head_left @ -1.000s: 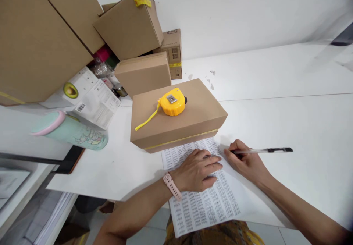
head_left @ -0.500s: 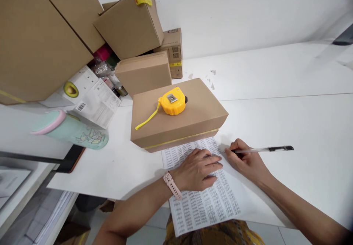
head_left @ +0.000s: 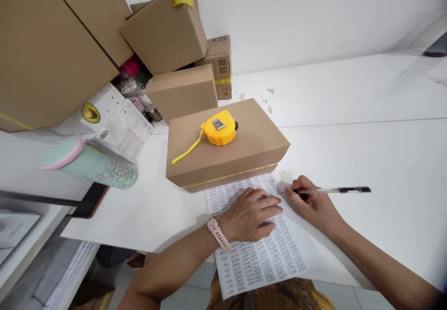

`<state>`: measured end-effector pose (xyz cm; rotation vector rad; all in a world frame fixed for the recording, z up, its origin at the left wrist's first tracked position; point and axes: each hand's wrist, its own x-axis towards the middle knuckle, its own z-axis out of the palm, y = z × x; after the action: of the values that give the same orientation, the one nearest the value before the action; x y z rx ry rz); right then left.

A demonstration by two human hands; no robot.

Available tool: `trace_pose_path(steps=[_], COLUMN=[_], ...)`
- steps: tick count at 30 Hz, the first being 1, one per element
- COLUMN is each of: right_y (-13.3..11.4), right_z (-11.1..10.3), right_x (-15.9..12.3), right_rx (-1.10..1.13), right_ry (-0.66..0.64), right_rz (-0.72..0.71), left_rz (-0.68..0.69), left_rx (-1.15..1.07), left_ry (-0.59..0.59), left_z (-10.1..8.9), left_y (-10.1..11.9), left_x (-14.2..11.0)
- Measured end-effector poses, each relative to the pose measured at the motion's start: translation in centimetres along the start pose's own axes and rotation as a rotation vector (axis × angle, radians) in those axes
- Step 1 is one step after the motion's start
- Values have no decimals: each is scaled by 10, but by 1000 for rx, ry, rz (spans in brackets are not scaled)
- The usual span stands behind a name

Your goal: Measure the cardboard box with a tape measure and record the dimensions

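Note:
My left hand [head_left: 253, 214] lies flat with fingers spread on a sheet of paper [head_left: 258, 266] covered in columns of handwriting. A pink band circles that wrist. In my right hand [head_left: 309, 203] is a pen [head_left: 335, 190] with a clear barrel and black cap end, its tip hidden by my fingers near the sheet's right edge. Just beyond both hands stands a closed cardboard box [head_left: 226, 154], which covers the top of the paper. On the box rests a yellow tape measure [head_left: 220, 128] with a yellow strap.
Cardboard boxes [head_left: 164, 30] are stacked at the back left. A mint-green bottle [head_left: 94, 163] with a pink ring stands at the left, beside a white carton [head_left: 120, 128] with an avocado picture. The white table's [head_left: 167, 217] front edge runs close to my body.
Almost nothing differs. The view has shifted very slightly, while both hands, the pen and the paper keep their places.

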<state>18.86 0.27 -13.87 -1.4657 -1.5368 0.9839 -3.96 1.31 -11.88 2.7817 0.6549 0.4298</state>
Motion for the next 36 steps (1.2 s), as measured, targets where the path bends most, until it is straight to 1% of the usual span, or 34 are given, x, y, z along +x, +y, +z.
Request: trace_pose_path(steps=[13, 16, 19, 22, 24, 26, 28, 29, 31, 32, 33, 34, 35, 36], right_y=[2, -1, -6, -3, 4, 16, 27, 32, 38, 40, 41, 41, 41, 40], right_z=[0, 0, -7, -20, -28, -33, -33, -32, -30, -28, -27, -26, -26, -26], right_x=[-1, 0, 4, 11, 16, 19, 22, 23, 25, 26, 26, 26, 26, 27], right_rx=[10, -42, -180, -403, -546, -677, -793, -839, -898, -912, -915, -910, -901, -889], right_ry=[10, 79, 175, 135, 108, 132, 167, 180, 200, 208, 214, 221, 230, 239], right_rz=[8, -22, -66, -230, -339, -404, -446, -456, -462, -461, -460, -458, -454, -448], left_rz=[0, 1, 6, 14, 28, 36, 42, 40, -3, -53, -128, -221, -330, -451], left_rx=[-26, -32, -35, -34, -9, 72, 192, 254, 364, 415, 461, 492, 498, 467], left_ry=[11, 14, 26, 98, 207, 360, 566, 674, 872, 945, 995, 1014, 1003, 960], left_z=[-1, -1, 1, 4, 5, 1, -11, -20, -44, -58, -73, -87, -101, -114], left_y=[0, 0, -1, -3, -3, -2, 2, 3, 7, 7, 6, 4, 0, -6], left_x=[0, -1, 0, 1, 1, 0, -2, -2, 0, 2, 6, 10, 14, 18])
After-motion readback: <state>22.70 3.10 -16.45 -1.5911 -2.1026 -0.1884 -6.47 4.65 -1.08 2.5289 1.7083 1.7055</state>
